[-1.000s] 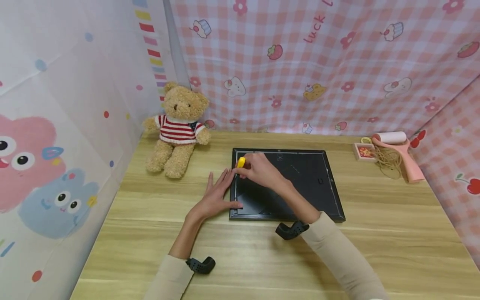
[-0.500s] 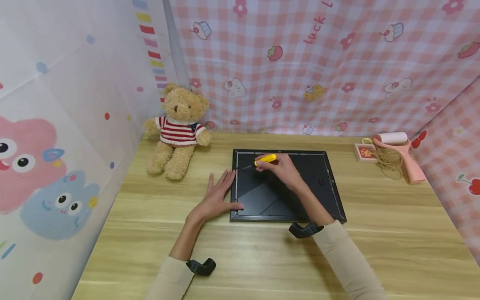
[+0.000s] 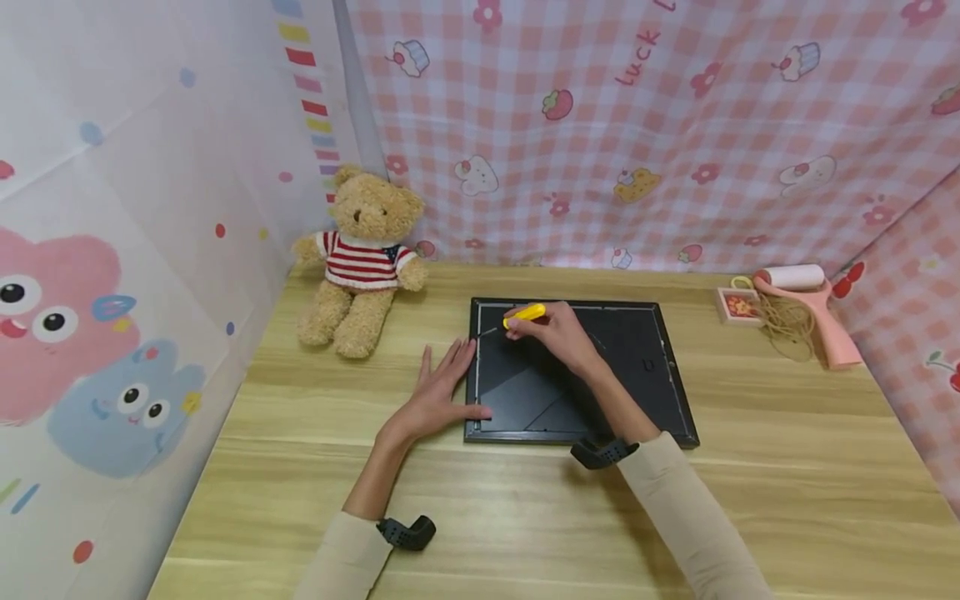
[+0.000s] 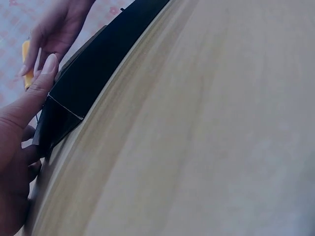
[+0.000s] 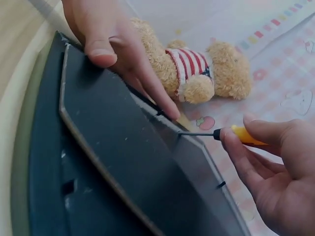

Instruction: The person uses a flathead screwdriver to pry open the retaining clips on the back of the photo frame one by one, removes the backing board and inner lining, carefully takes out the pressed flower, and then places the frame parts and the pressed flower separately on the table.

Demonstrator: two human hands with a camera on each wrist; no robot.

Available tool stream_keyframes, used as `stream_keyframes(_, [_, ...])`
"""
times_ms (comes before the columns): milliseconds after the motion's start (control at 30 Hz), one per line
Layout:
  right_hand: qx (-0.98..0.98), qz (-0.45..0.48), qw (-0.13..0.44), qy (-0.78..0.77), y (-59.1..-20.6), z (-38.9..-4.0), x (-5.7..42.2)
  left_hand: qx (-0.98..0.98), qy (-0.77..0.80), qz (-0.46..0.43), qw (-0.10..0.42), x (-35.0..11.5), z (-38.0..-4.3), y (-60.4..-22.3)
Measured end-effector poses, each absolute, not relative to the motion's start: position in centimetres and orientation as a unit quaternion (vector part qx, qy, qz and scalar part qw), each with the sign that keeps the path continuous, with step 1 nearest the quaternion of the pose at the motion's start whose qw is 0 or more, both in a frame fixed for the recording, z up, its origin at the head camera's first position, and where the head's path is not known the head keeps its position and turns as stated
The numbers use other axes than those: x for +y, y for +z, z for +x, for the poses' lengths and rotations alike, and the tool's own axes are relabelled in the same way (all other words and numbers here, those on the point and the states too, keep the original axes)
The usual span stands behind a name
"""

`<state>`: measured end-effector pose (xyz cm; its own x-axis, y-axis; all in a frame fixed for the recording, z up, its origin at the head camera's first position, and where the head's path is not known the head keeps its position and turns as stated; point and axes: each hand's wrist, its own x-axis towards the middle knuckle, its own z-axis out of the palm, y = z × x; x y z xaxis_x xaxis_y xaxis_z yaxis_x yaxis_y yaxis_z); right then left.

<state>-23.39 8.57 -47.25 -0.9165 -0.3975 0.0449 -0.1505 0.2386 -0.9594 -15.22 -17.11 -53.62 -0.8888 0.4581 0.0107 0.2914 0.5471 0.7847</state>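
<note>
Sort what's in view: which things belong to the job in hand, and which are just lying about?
Part of the job:
yellow-handled tool, in the right hand
black frame, left hand touching it

Seemingly just lying about:
teddy bear
patterned box
twine
pink roller

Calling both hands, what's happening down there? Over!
Left hand on black rectangular picture frame, back side up. Right hand gripping yellow-handled metal screwdriver, tip at frame's inner edge. Maybe in the way: left fingertips.

The yellow screwdriver leans over more than a second ago. Since half a second ago, the right hand has moved its tip nearer the black frame's edge.
</note>
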Motion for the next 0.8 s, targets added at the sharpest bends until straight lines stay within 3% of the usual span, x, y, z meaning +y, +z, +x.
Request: stream_keyframes(800, [0.89, -0.302, 0.043, -0.34, -42.0, -23.7, 4.5, 0.865, 0.43, 0.229, 0.117, -16.7, -15.0, -52.5])
